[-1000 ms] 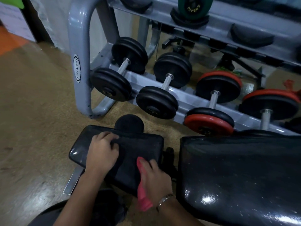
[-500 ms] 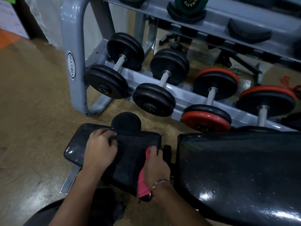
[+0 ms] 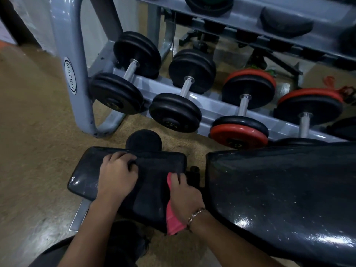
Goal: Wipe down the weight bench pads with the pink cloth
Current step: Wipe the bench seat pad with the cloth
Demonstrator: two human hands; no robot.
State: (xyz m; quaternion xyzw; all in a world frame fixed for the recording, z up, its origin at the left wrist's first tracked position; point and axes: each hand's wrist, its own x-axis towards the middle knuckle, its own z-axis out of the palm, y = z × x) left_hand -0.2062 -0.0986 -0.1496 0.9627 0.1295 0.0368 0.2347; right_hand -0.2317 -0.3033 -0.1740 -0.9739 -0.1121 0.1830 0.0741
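Head view looks down on a small black seat pad (image 3: pixel 82 182) with a larger glossy back pad (image 3: pixel 279 189) just beside it on the right. The left grip (image 3: pixel 115 178) rests on the seat pad's top near its far edge, fingers curled under, knuckles up. The right grip (image 3: pixel 185 195) is closed on the pink cloth (image 3: pixel 173 222), pressing it against the seat pad's right edge by the gap between the 2 pads. The cloth shows as a strip along the thumb side, and its loose end hangs past the pad's near edge, below a bracelet (image 3: pixel 195 213) on the wrist. A round black foam roller (image 3: pixel 143 139) sits behind the seat pad. Beyond it, a grey rack (image 3: pixel 71 54) holds 4 dumbbells (image 3: pixel 175 112), 2 black and 2 with red plates, above the tan floor (image 3: pixel 28 132).
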